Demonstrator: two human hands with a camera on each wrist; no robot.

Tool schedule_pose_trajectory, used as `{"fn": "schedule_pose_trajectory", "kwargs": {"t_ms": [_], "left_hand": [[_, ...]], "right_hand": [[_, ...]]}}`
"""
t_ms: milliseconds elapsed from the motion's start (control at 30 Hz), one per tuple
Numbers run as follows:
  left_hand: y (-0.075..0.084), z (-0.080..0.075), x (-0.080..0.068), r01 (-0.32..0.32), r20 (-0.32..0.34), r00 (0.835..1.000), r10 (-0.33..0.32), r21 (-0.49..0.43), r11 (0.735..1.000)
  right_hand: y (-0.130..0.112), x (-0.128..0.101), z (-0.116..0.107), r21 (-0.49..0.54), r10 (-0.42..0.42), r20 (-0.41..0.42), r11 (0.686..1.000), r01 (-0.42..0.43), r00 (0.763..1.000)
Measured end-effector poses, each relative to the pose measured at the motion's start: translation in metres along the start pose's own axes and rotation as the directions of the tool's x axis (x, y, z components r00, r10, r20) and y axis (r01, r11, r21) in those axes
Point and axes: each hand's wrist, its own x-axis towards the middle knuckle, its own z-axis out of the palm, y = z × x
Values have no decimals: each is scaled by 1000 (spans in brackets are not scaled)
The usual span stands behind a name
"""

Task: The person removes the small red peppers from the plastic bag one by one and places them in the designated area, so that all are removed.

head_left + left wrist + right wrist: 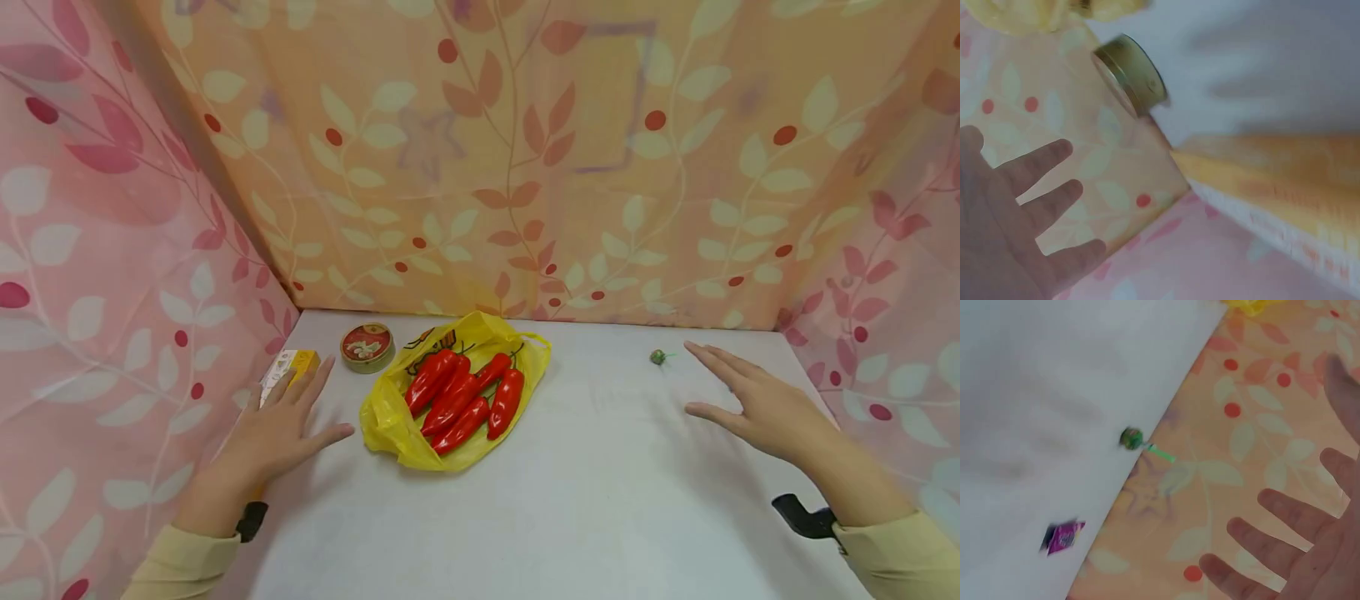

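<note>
Both hands are raised over the white table with fingers spread, holding nothing. My left hand (pixel 281 425) is over the left edge, overlapping a yellow-and-white box (pixel 303 362) in the head view. A round red-topped tin (pixel 367 346) stands beyond its fingertips. To its right lies an open yellow plastic bag (pixel 386 417) with several shiny red peppers (pixel 453 400) in it. At the right side hovers my right hand (pixel 765 408); a small lollipop (pixel 657 357) with a green stick lies left of its fingertips. The right wrist view also shows a small purple-wrapped candy (pixel 1065 537) on the table.
Floral cloth walls enclose the table (pixel 585 508): an orange curtain (pixel 510 167) at the back, a pink one (pixel 97 250) on the left and another pink one (pixel 900 275) on the right. A black strap (pixel 802 517) shows at the right wrist.
</note>
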Motion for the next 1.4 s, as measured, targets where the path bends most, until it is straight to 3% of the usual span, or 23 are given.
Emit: {"fn": "schedule_pose_trajectory", "kwargs": {"t_ms": [133,200,267,367,467,633,933,1100,1400], "left_hand": [[7,2,5,-23,-20,1000,21,-127,992],[11,5,7,-29,-20,999,25,-229,973],[15,9,10,-21,-4,1000,21,-355,935],[22,16,14,8,33,999,10,-523,852],[29,23,19,13,40,999,16,-629,778],[38,34,23,12,34,999,18,-726,688],[43,42,27,-24,-7,999,32,-812,583],[44,40,25,-20,-22,1000,3,-825,565],[47,47,27,-26,-42,999,-17,-839,543]], "right_hand": [[-14,10,4,87,3,-26,996,-1,1000],[-21,15,7,137,-14,-56,990,21,998],[-28,21,12,193,-45,-95,979,63,994],[-40,33,20,269,-98,-143,954,134,985],[-51,45,28,331,-130,-170,926,181,977],[-72,64,40,409,-145,-162,890,200,976],[-111,98,70,572,-101,-72,811,124,992],[-132,119,88,652,-87,12,756,58,996],[-155,136,117,701,-65,45,713,15,997]]}}
